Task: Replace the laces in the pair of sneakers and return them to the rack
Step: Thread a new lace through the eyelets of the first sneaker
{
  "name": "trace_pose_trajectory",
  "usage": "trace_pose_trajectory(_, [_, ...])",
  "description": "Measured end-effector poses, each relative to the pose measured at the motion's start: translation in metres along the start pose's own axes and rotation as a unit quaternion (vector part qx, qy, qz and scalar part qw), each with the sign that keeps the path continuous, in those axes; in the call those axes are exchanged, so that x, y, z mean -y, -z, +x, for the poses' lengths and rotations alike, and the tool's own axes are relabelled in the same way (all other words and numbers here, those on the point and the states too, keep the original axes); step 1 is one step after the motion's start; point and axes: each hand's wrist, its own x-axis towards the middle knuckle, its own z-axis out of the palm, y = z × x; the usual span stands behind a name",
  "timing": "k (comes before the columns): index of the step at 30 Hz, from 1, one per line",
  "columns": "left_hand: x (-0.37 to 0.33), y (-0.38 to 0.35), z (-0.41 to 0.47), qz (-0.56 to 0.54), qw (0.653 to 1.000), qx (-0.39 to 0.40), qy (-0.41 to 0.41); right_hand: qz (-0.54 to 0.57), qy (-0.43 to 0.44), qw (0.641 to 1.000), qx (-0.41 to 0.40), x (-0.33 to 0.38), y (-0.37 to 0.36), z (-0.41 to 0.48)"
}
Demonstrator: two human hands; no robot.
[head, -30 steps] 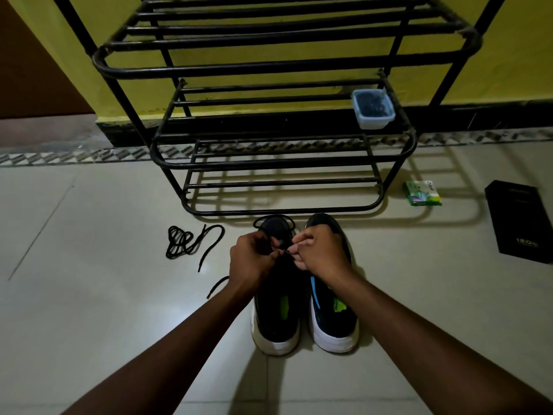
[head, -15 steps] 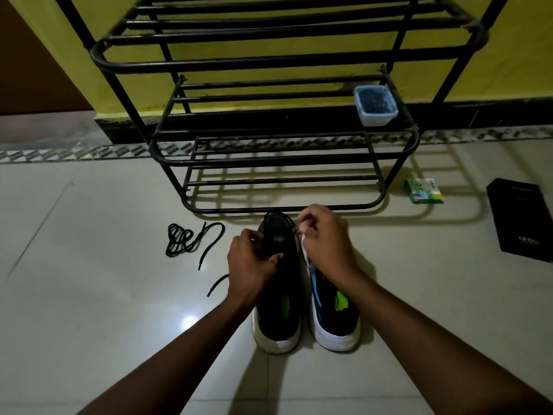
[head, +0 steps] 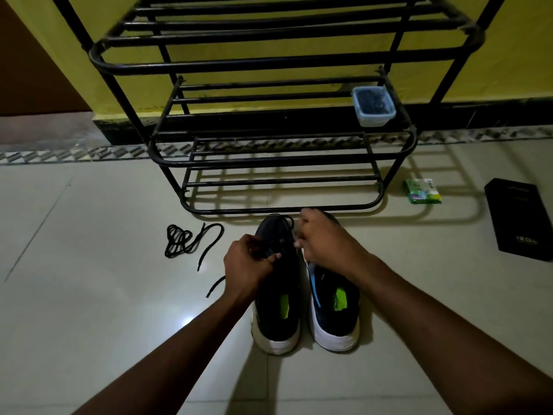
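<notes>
1. I am watching two bare forearms reaching forward from the bottom edge toward the pair of sneakers (head: 305,295), which I am taking as my landmark; they are standing side by side on the tiled floor (head: 89,295), white heels toward me, toes toward the rack.
2. The left hand (head: 247,265) is sitting over the left sneaker's (head: 276,310) lacing area, fingers curled in and pinching a black lace (head: 279,235) against the upper.
3. The right hand (head: 326,241) is resting over the front of the right sneaker (head: 335,313), fingers closed narrow at the gap between the two sneakers; I am not able to tell what they are gripping.
4. A lace end (head: 215,286) is trailing out onto the floor just left of the sneakers, from under the left hand.
5. A loose black lace (head: 185,241) is lying bundled on the floor farther left of the sneakers, apart from them.
6. The black metal rack (head: 284,157) is standing just beyond the sneakers' toes, against a yellow wall (head: 523,55).
7. A small clear container (head: 373,106) with dark contents is sitting on the rack's middle shelf, beyond and right of the sneakers.
8. A green packet (head: 422,191) and a black box (head: 522,218) are lying on the floor well right of the sneakers.
</notes>
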Motion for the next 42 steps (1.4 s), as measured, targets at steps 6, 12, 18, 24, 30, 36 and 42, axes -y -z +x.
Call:
trace_pose_trajectory(6, [0.004,-0.001,0.002,-0.043,0.998,0.003,0.046,0.696,-0.240,0.665,-0.126,0.014,0.002,0.002])
trace_pose_trajectory(12, [0.003,-0.003,0.001,-0.039,0.998,0.002,0.044,0.186,-0.087,0.979,-0.003,-0.011,-0.006,-0.001])
trace_pose_trajectory(18, [0.002,-0.003,-0.001,-0.015,0.999,0.001,0.035,0.041,-0.005,0.999,0.034,-0.007,0.023,0.005])
trace_pose_trajectory(24, [0.005,-0.006,0.002,-0.016,0.999,0.003,0.034,0.098,0.031,0.987,-0.120,-0.007,0.059,0.000])
trace_pose_trajectory(30, [0.003,-0.007,-0.001,-0.018,0.999,0.008,0.031,0.077,0.052,0.985,-0.148,0.000,0.065,-0.010])
trace_pose_trajectory(36, [0.002,-0.006,0.001,-0.023,0.999,0.024,0.040,0.089,0.056,0.980,-0.168,0.000,0.063,-0.014])
trace_pose_trajectory(42, [-0.011,0.011,0.006,-0.062,0.993,0.059,0.078,0.079,0.061,0.977,-0.188,0.003,0.062,-0.016])
